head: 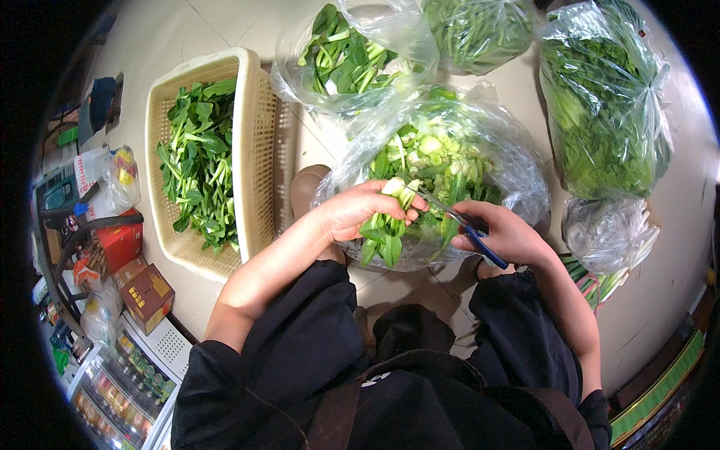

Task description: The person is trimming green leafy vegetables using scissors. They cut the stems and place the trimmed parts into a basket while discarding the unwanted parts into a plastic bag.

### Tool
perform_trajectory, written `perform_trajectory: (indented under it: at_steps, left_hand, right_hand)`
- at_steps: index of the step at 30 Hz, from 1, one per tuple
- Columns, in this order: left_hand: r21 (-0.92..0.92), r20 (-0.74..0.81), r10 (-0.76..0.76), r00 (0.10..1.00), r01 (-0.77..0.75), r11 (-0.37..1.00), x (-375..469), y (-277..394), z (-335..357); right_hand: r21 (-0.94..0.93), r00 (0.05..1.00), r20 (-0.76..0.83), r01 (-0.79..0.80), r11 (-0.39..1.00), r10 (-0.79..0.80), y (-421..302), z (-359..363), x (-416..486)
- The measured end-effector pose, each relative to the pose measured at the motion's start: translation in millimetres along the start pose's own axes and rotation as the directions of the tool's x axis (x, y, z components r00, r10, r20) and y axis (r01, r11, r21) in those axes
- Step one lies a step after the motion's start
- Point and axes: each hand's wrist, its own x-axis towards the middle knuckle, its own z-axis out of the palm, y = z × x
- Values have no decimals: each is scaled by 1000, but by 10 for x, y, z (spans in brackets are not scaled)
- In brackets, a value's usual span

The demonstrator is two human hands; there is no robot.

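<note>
My left hand (365, 209) holds a small bunch of leafy greens (388, 242), pale stem ends up and leaves hanging down. In my right hand (503, 230) is a pair of scissors with blue handles (478, 242); the blades reach to the stems by my left fingertips. Whether the blades are closed is too small to tell. Below both hands lies an open clear plastic bag (523, 185) with green leaves and cut pale stem ends (436, 149). At the left, a cream plastic basket (259, 129) holds loose leafy greens (205, 152).
Another open bag of greens (349, 62) stands beyond. Bagged greens (478, 34) lie at the top, and a large tied bag (607, 112) at the right, above wrapped spring onions (610, 236). Boxes (143, 292) and a glass-fronted drinks cooler (121, 394) are at lower left.
</note>
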Motion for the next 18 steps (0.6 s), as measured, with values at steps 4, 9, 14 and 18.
perform_trajectory:
  at_steps: [4,9,14,18]
  left_hand:
    - [-52,-6,-1,1000,1,999,13,-16,2]
    - [-96,81,4,997,4,995,17,5,-37]
    - [-7,61,2,998,-1,1000,-1,-1,-18]
    - [30,69,12,998,-14,999,-3,-5,-21]
  right_hand:
    - [-19,995,43,-88,996,89,-90,-2,-4]
    - [-43,997,31,-68,997,69,-154,24,-51]
    - [-61,1000,5,-14,998,14,-162,31,-48]
    - [-92,995,31,-93,991,96,-254,16,-67]
